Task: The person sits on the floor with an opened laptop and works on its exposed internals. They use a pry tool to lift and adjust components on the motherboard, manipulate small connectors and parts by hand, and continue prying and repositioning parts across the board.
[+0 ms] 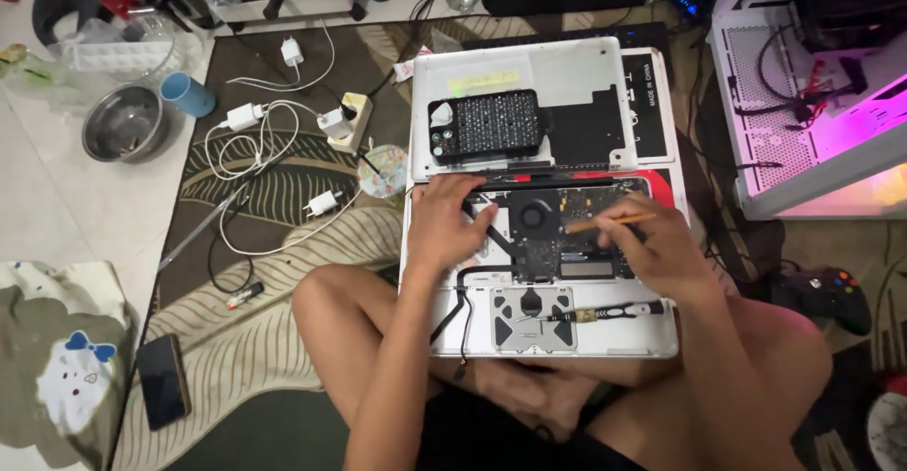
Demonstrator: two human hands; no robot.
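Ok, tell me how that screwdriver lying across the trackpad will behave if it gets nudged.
The screwdriver has a slim round shaft and handle, so it would probably roll rather than slide. It lies on the opened laptop, balanced on the person's lap, so a tilt could likely send it off. It looks small and rigid, probably light.

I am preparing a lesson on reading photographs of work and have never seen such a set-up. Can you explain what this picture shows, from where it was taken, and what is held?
A camera on the person's head looks down at their own hands and crossed legs. An opened laptop rests on the legs, its fan and circuit board showing. The left hand presses on the inside; the right hand holds a thin orange stick. A screwdriver lies on the laptop, a bit case on the removed cover.
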